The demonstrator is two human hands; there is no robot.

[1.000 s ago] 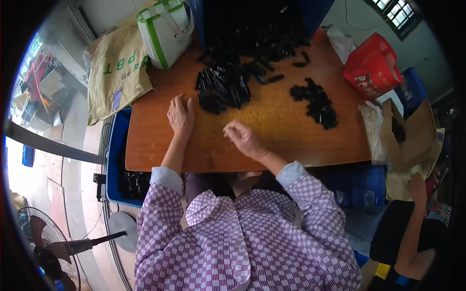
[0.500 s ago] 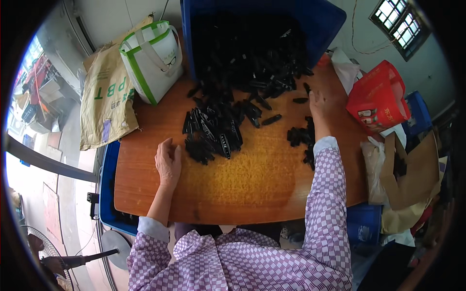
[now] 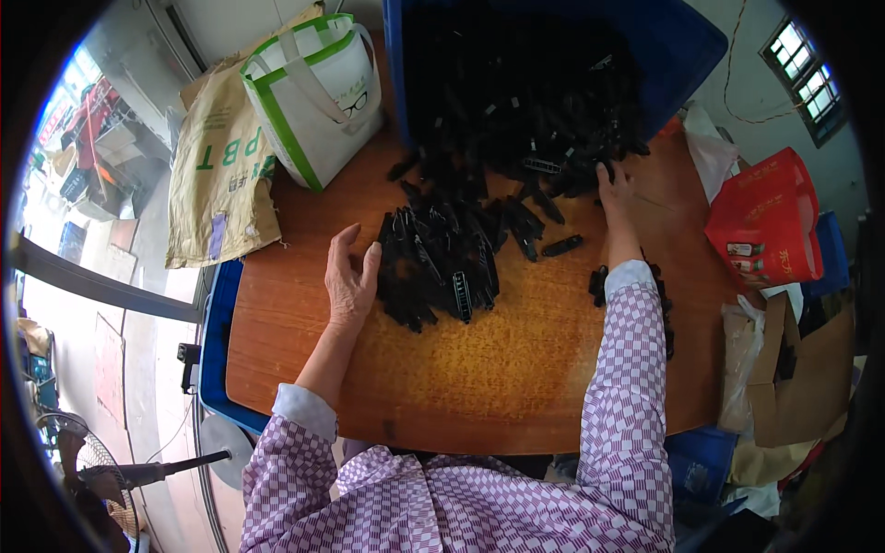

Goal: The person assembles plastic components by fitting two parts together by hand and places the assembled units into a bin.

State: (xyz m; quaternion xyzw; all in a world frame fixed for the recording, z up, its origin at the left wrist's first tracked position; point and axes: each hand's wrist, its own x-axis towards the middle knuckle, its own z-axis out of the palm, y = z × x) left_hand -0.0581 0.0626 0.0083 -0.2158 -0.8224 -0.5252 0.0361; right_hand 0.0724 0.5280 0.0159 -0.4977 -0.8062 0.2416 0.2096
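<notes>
Beside the left edge of a heap of black elongated plastic pieces (image 3: 433, 249), my left hand (image 3: 348, 284) is open, thumb and fingers apart, holding nothing. Farther off on the right, my right hand (image 3: 617, 192) has its thumb and fingers around a dark piece at the right edge of the black parts spilling from the blue bin (image 3: 682, 51). The dark piece's outline merges with the parts behind it. One loose black piece (image 3: 562, 246) lies between the heap and my right forearm. A smaller group of black pieces (image 3: 597, 284) is partly hidden by my right sleeve.
On the wooden table (image 3: 461, 387), a white-and-green bag (image 3: 318, 101) and a tan sack (image 3: 224, 175) stand at the left. A red bag (image 3: 765, 221) and an open cardboard box (image 3: 811, 378) are at the right. A fan (image 3: 88, 470) stands lower left.
My right hand has moved to the edge of the spilling parts, and the loose pieces beside it have gone there too. My left hand has risen closer to the heap, fingers spreading. The view has shifted.
</notes>
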